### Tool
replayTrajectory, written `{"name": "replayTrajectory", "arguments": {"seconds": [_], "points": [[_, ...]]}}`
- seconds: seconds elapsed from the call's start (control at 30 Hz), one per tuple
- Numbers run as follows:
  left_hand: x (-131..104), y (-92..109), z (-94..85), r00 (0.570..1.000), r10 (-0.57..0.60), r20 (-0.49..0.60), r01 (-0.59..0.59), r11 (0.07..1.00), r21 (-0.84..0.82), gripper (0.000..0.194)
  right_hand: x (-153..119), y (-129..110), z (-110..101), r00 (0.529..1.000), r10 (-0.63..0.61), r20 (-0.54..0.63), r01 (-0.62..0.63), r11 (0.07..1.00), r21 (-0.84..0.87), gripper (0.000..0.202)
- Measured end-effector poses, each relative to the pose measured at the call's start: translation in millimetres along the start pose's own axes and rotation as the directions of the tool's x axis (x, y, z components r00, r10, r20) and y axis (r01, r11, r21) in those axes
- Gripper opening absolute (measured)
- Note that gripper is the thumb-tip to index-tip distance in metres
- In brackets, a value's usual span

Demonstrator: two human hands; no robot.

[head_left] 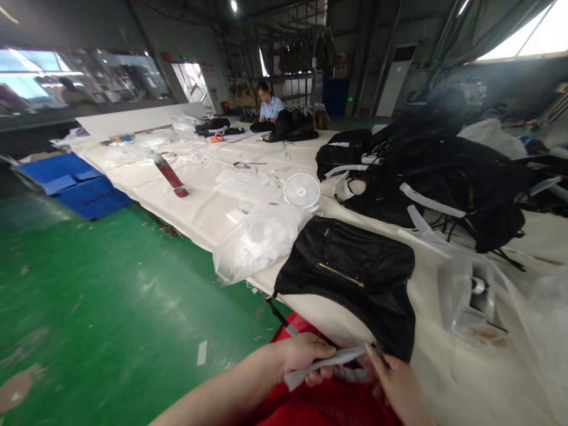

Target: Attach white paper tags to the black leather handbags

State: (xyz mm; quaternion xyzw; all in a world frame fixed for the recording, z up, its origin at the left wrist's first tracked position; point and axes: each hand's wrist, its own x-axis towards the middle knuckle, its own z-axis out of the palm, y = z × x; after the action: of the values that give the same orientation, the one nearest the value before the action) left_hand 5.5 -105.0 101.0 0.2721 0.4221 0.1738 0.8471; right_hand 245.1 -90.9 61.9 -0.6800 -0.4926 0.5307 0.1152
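Observation:
A black bag (pixel 346 248) with a gold zipper lies flat at the near edge of the table. Its strap (pixel 279 313) hangs over the edge toward me, partly covered in translucent white wrap. Just below the bag, my left hand (pixel 306 354) is closed on a white wrapping strip (pixel 326 362), whose loose end sticks out past the fingers. My right hand (pixel 393 378) pinches the other end of this strip close to the bag's lower corner. How the strip lies around the strap between the hands is partly hidden by the fingers.
Beside the bag sit a clear plastic bag (pixel 261 236) and a white fan (pixel 302 192). Black bags (pixel 444 177) are heaped at the right, near a plastic-wrapped box (pixel 473 296). A person (pixel 270 106) works at the far end. Blue boxes (pixel 80 186) stand on the green floor.

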Motion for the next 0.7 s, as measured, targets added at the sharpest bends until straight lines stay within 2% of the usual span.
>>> {"name": "replayTrajectory", "arguments": {"seconds": [0.1,0.17,0.23,0.27,0.3,0.33,0.37,0.43,0.5,0.6,0.63,0.67,0.7], "points": [[-8.4,-4.8,-6.8,0.989,-0.035,0.145,0.058,0.985,-0.161,0.026,3.8,5.9,2.7,0.999,-0.017,0.037,0.014,0.997,0.071,0.054],[-10.3,-11.6,-7.9,0.987,-0.054,0.153,0.076,0.987,-0.141,0.028,4.6,9.0,5.8,0.998,-0.063,0.015,0.060,0.983,0.175,0.055],[-9.9,-18.1,-9.9,0.999,-0.013,0.035,0.013,1.000,0.004,0.033,3.8,9.4,8.2,0.996,-0.086,-0.024,0.090,0.959,0.267,0.057],[-9.9,-19.9,-12.4,0.996,0.052,-0.075,-0.043,0.992,0.116,0.036,2.8,8.3,8.7,0.995,-0.085,-0.045,0.095,0.951,0.294,0.057],[-10.4,-20.3,-16.4,0.970,0.144,-0.196,-0.093,0.965,0.246,0.037,1.6,6.3,8.7,0.996,-0.073,-0.058,0.087,0.950,0.300,0.058],[-11.8,-18.9,-21.9,0.918,0.254,-0.304,-0.128,0.916,0.379,0.036,0.3,3.8,8.2,0.996,-0.056,-0.069,0.074,0.954,0.291,0.059],[-14.2,-15.8,-28.7,0.846,0.367,-0.388,-0.140,0.854,0.501,0.033,-0.8,1.2,7.2,0.997,-0.040,-0.073,0.059,0.961,0.271,0.061],[-21.7,-6.0,-44.9,0.673,0.557,-0.486,-0.115,0.728,0.676,0.028,-2.1,-3.1,3.8,0.998,-0.011,-0.061,0.025,0.973,0.231,0.064],[-31.0,6.1,-62.0,0.511,0.686,-0.518,-0.079,0.638,0.766,0.026,-2.4,-4.4,-2.3,0.997,0.012,-0.073,0.003,0.979,0.205,0.070],[-40.1,22.7,-84.0,0.253,0.826,-0.504,0.028,0.514,0.857,0.030,-4.0,-2.4,-16.2,0.982,-0.007,-0.190,0.034,0.990,0.136,0.069],[-40.1,27.2,-89.5,0.190,0.856,-0.481,0.088,0.473,0.876,0.033,-5.5,-2.1,-21.3,0.970,-0.044,-0.240,0.069,0.993,0.097,0.065],[-38.3,31.3,-93.6,0.155,0.870,-0.467,0.154,0.446,0.882,0.036,-7.4,-2.7,-25.9,0.955,-0.086,-0.285,0.106,0.993,0.055,0.059],[-34.8,34.7,-96.1,0.157,0.870,-0.467,0.212,0.433,0.876,0.039,-9.5,-4.3,-29.6,0.938,-0.129,-0.322,0.140,0.990,0.012,0.053]]}}
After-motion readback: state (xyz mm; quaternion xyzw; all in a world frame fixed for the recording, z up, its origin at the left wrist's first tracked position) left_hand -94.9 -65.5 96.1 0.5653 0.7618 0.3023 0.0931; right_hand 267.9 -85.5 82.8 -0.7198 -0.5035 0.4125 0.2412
